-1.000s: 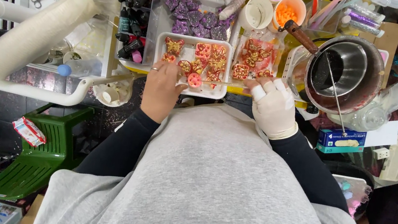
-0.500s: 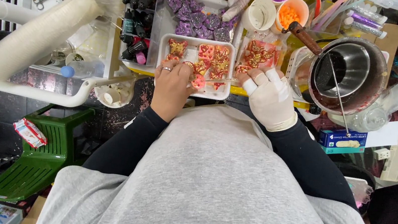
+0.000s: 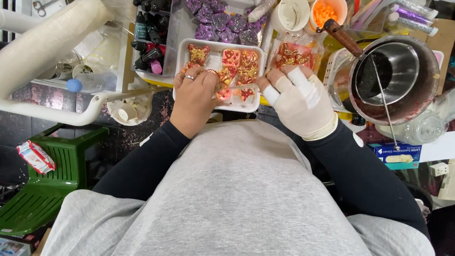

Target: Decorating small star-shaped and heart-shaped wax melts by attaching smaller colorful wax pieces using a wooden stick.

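Observation:
My left hand, bare with a ring, rests on the near edge of a white tray and pinches a small pink and gold piece at the tray's front. My right hand, in a white glove with the fingertips cut off, holds a thin stick whose tip touches that piece. The tray holds several red, pink and gold moulded shapes. More gold and red pieces lie just beyond the right hand.
A tray of purple shapes sits behind, with dark small bottles to its left. A steel pot with a ladle stands at right, cups behind. A long stack of white cups lies left; a green plastic stool is below.
Both hands have drawn closer together over the tray's front edge, and the left hand now pinches a piece while the stick in the right hand meets it.

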